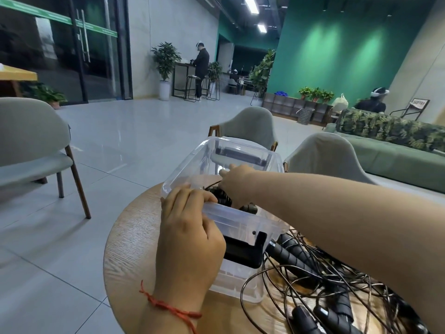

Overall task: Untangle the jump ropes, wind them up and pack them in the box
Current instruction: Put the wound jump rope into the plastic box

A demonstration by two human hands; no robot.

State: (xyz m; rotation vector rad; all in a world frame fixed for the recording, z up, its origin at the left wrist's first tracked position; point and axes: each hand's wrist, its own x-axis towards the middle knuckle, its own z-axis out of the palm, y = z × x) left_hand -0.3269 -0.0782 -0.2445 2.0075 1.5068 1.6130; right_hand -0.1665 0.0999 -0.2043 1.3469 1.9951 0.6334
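A clear plastic box (192, 160) with black latches stands on a round wooden table (130, 249). My left hand (190, 239) grips the box's near rim, fingers curled over the edge. My right hand (237, 180) reaches down inside the box and rests on a wound black jump rope (222, 196) lying there; whether its fingers grip the rope is hidden. A tangle of black jump ropes (325, 285) with ribbed handles lies on the table right of the box, under my right forearm.
Grey chairs stand beyond the table (250, 126), at the right (322, 153) and at the far left (31, 141). A green sofa (397, 160) is at the right. Other people stand and sit far back in the room.
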